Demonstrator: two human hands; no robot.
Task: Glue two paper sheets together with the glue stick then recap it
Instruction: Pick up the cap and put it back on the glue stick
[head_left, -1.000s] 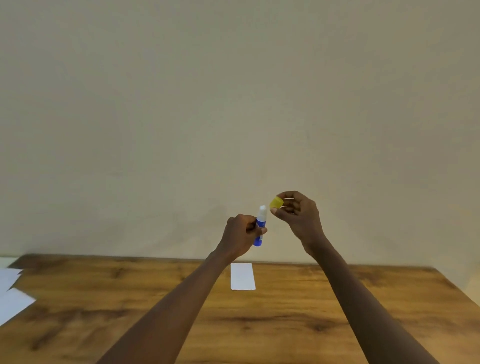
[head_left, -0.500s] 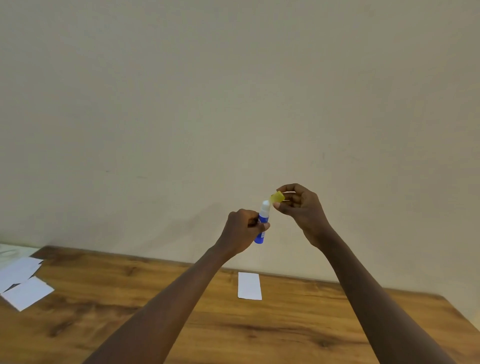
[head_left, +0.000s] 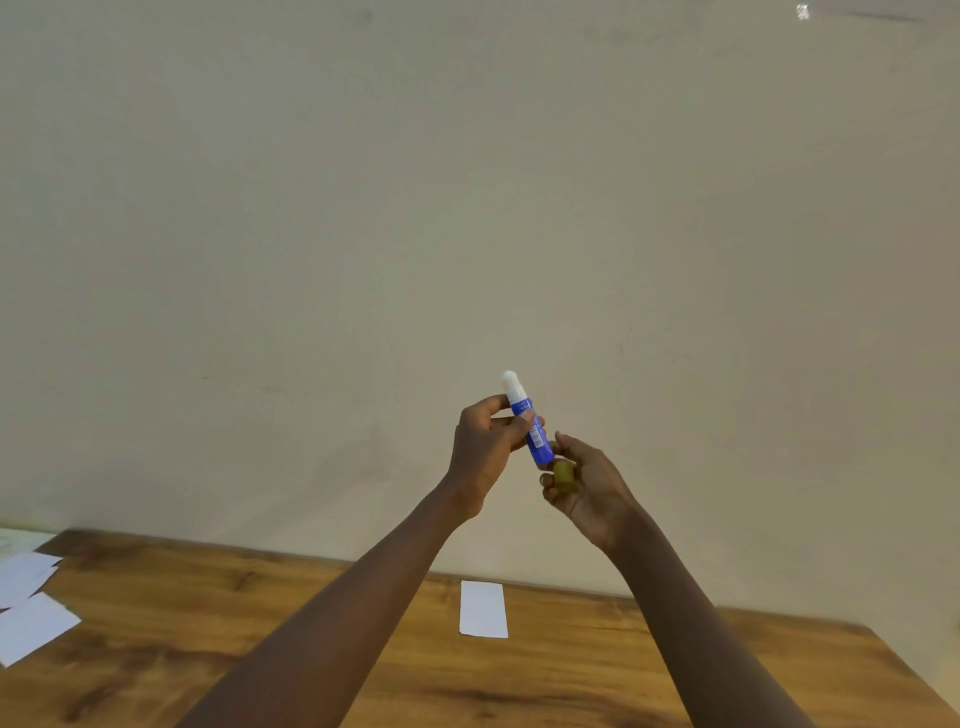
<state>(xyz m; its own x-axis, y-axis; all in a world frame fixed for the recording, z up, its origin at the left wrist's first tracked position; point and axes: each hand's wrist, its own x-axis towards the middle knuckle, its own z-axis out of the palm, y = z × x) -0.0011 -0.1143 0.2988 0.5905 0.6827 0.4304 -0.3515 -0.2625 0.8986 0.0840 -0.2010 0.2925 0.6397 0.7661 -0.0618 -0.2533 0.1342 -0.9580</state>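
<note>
My left hand (head_left: 485, 447) grips a blue glue stick (head_left: 532, 431) held up in front of the wall, its white tip pointing up and slightly left with no cap on it. My right hand (head_left: 587, 486) sits just below and to the right, fingers at the stick's lower end, with the yellow cap (head_left: 563, 475) held in its palm. A small white paper sheet (head_left: 483, 609) lies flat on the wooden table (head_left: 597, 675) under my hands.
Several more white paper sheets (head_left: 28, 605) lie at the table's far left edge. A plain beige wall (head_left: 467, 208) stands right behind the table. The table's right corner shows at the lower right.
My right hand has dropped from beside the stick's tip to its lower end, keeping the yellow cap. The stick is raised higher and more of it shows above my left hand.
</note>
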